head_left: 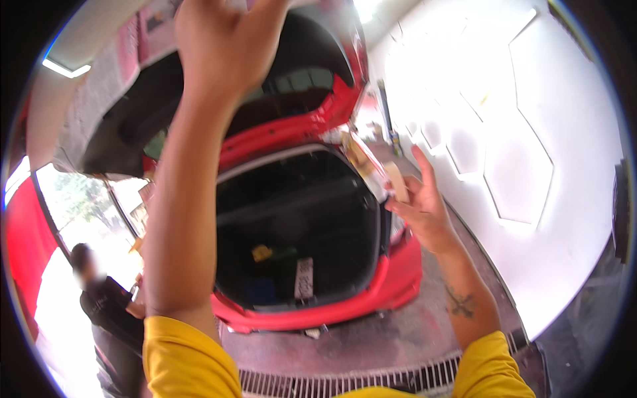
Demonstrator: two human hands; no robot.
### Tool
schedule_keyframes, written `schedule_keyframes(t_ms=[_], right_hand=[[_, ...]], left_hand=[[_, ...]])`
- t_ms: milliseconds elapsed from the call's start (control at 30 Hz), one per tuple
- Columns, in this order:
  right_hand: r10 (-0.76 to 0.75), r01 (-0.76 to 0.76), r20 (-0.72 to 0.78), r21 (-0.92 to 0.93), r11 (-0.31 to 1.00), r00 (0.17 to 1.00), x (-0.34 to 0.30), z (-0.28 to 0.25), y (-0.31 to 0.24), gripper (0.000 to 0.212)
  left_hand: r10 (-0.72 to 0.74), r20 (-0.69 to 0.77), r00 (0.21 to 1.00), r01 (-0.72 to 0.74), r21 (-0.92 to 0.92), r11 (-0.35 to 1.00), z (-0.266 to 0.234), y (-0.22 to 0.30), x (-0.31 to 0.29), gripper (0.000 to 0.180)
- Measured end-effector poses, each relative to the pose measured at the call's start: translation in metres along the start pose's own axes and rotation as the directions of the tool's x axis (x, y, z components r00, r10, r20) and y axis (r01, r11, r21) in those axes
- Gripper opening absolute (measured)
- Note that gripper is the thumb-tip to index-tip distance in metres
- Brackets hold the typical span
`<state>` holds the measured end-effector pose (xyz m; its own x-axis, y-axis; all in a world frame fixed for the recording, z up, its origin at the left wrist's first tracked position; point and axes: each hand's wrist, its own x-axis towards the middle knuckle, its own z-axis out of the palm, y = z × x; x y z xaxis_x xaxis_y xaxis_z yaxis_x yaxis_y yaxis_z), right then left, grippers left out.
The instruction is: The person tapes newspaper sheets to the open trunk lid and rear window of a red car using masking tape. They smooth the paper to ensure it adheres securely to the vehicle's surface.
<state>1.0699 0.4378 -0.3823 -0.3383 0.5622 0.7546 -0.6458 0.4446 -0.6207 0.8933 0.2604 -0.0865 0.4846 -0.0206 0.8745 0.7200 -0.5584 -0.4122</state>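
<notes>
My right hand [428, 205] grips a roll of beige masking tape [396, 182] beside the right edge of the boot opening, with the index finger pointing up. My left hand [225, 43] is raised high in front of the lifted tailgate [272, 127]; its fingertips run past the top edge, so what they touch is hidden. The red car's boot [298, 219] stands open, dark inside. A licence plate [304, 278] and a small yellow thing [262, 253] lie in it. Masking paper [361, 158] lines the opening's upper right side.
At left stands another person in a black shirt [109, 302], partly behind my left forearm. A white wall with hexagonal light strips [517, 172] rises on the right. A metal floor grate [352, 379] crosses below the red bumper [318, 320]. Paper sheeting [109, 99] hangs at upper left.
</notes>
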Motion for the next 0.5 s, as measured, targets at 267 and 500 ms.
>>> schedule_keyframes(t_ms=[267, 500], right_hand=[[-0.124, 0.138, 0.145, -0.093, 0.986, 0.982, -0.074, 0.047, -0.019, 0.097], [-0.17, 0.282, 0.286, -0.416, 0.865, 0.943, -0.122, 0.059, -0.029, 0.088]], left_hand=[[-0.474, 0.143, 0.869, 0.481, -0.018, 0.877, 0.041, 0.123, -0.226, 0.041], [-0.466, 0.305, 0.831, 0.442, 0.148, 0.885, 0.038, 0.179, -0.223, 0.06]])
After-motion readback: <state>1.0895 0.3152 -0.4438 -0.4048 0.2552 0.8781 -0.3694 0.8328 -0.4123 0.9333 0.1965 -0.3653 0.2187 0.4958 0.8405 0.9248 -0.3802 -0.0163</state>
